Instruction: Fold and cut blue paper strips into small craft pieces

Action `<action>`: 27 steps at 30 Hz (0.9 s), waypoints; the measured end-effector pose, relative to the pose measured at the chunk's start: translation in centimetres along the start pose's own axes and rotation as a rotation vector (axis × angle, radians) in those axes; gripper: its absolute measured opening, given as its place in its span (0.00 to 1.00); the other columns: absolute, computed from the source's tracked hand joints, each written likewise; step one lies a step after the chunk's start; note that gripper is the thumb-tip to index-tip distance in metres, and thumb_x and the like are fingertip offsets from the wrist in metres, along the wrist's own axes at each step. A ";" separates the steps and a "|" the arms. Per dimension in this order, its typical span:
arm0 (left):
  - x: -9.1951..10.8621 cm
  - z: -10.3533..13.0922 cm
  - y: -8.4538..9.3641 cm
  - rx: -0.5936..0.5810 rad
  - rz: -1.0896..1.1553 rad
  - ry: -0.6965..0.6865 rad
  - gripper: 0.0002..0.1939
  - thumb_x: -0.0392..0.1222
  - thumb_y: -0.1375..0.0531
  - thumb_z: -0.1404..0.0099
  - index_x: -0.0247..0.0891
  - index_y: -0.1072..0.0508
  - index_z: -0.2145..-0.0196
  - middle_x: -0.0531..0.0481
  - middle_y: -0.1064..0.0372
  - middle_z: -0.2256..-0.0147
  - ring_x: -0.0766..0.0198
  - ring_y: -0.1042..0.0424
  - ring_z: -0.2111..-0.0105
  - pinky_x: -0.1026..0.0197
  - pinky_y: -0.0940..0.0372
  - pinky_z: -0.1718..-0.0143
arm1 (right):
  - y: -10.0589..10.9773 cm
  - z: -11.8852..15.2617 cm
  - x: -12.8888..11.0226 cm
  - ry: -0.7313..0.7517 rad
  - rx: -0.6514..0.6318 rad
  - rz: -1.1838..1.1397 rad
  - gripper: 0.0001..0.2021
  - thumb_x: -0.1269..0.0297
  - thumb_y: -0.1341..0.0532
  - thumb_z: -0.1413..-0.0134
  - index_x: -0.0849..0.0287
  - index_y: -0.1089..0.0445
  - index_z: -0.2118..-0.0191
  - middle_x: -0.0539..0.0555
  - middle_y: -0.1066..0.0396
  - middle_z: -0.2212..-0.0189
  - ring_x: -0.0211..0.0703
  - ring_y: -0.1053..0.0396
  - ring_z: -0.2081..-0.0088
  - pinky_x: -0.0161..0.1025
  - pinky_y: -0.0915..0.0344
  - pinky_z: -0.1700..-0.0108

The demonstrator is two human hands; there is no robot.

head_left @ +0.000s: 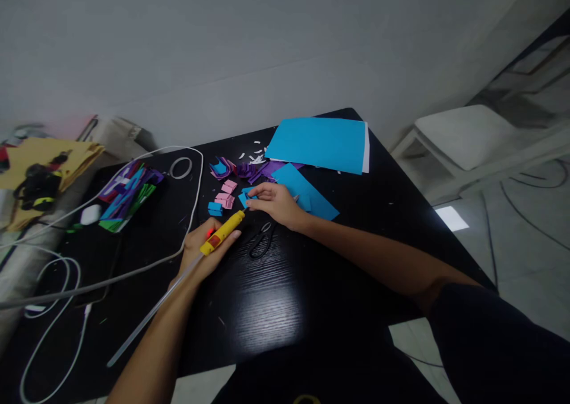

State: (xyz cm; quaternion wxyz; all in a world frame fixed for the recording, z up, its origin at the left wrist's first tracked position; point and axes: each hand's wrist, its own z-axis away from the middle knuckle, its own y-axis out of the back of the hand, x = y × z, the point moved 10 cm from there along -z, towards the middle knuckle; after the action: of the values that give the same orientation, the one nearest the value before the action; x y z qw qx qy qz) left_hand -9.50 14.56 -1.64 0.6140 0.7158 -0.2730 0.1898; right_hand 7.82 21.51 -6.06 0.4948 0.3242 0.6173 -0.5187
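Observation:
My left hand (199, 251) is wrapped round a yellow hot glue gun (226, 230), its red light lit and a long clear glue stick (154, 312) poking out of its back end. The nozzle points at a small folded blue paper piece (244, 198), which my right hand (276, 204) pinches between thumb and fingers. Just left of that lie pink folded pieces (225, 199) and another blue folded piece (215, 208). Black-handled scissors (261, 242) rest below my right hand. A blue paper sheet (324, 203) lies partly under the right wrist.
Large blue sheets (323, 142) lie at the back right of the black table (338, 273). Purple folded pieces (246, 170) and white scraps sit behind my hands. A tape roll (180, 168), bundled coloured paper strips (129, 196) and a white cable (199, 184) are on the left.

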 end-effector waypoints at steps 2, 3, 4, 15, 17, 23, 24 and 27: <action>0.0 0.0 0.0 -0.002 -0.011 -0.005 0.20 0.57 0.35 0.40 0.41 0.35 0.76 0.58 0.38 0.81 0.67 0.38 0.80 0.64 0.42 0.75 | 0.0 -0.1 0.1 -0.013 0.006 -0.023 0.08 0.72 0.28 0.51 0.59 0.26 0.66 0.50 0.23 0.67 0.41 0.23 0.63 0.46 0.22 0.51; -0.1 0.0 0.0 0.003 -0.018 0.003 0.21 0.58 0.35 0.41 0.41 0.36 0.77 0.58 0.38 0.81 0.67 0.38 0.80 0.64 0.42 0.75 | 0.0 -0.1 0.2 -0.019 0.008 -0.038 0.08 0.71 0.27 0.51 0.59 0.26 0.66 0.51 0.23 0.67 0.41 0.23 0.63 0.46 0.22 0.52; -0.3 0.0 0.1 0.008 -0.024 0.020 0.21 0.58 0.35 0.41 0.41 0.36 0.77 0.58 0.38 0.81 0.67 0.39 0.80 0.64 0.43 0.76 | 0.0 -0.1 0.2 -0.022 0.010 -0.053 0.08 0.71 0.27 0.51 0.59 0.26 0.67 0.51 0.23 0.67 0.42 0.23 0.62 0.46 0.21 0.52; -1.3 0.2 0.2 -0.003 -0.048 0.132 0.23 0.62 0.36 0.42 0.42 0.36 0.77 0.58 0.39 0.82 0.66 0.39 0.81 0.64 0.45 0.79 | 0.0 -0.1 0.3 -0.029 0.016 -0.057 0.07 0.70 0.28 0.51 0.59 0.25 0.67 0.51 0.24 0.67 0.41 0.25 0.61 0.45 0.22 0.51; -1.2 0.2 0.2 -0.006 -0.055 0.133 0.23 0.62 0.36 0.42 0.42 0.37 0.77 0.58 0.40 0.83 0.66 0.40 0.82 0.63 0.46 0.79 | 0.0 -0.1 0.3 -0.036 0.012 -0.056 0.07 0.70 0.28 0.51 0.59 0.25 0.67 0.51 0.24 0.67 0.41 0.25 0.61 0.45 0.22 0.52; -1.6 0.1 0.2 -0.011 -0.105 0.172 0.23 0.63 0.37 0.43 0.42 0.38 0.78 0.58 0.41 0.84 0.65 0.40 0.83 0.63 0.47 0.81 | -0.1 0.1 0.3 -0.060 0.022 -0.052 0.06 0.71 0.28 0.50 0.59 0.25 0.67 0.51 0.24 0.67 0.40 0.24 0.61 0.46 0.22 0.50; -1.6 0.1 0.2 -0.016 -0.105 0.172 0.23 0.63 0.37 0.43 0.42 0.38 0.78 0.58 0.41 0.84 0.65 0.40 0.83 0.63 0.47 0.80 | 0.0 0.1 0.2 -0.061 0.024 -0.051 0.06 0.71 0.28 0.50 0.59 0.25 0.67 0.51 0.24 0.67 0.40 0.24 0.61 0.45 0.22 0.50; -1.4 0.0 0.1 -0.015 -0.074 0.146 0.23 0.62 0.36 0.42 0.42 0.37 0.77 0.58 0.39 0.83 0.65 0.39 0.82 0.63 0.45 0.79 | 0.0 0.2 0.0 -0.059 0.026 -0.050 0.06 0.71 0.28 0.50 0.59 0.25 0.67 0.51 0.24 0.68 0.40 0.24 0.62 0.46 0.22 0.49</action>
State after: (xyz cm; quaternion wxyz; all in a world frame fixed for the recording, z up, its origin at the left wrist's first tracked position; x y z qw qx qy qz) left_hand -10.67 14.73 -2.46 0.6441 0.7052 -0.2023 0.2165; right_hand 7.84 21.31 -6.07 0.4956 0.2995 0.6035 -0.5481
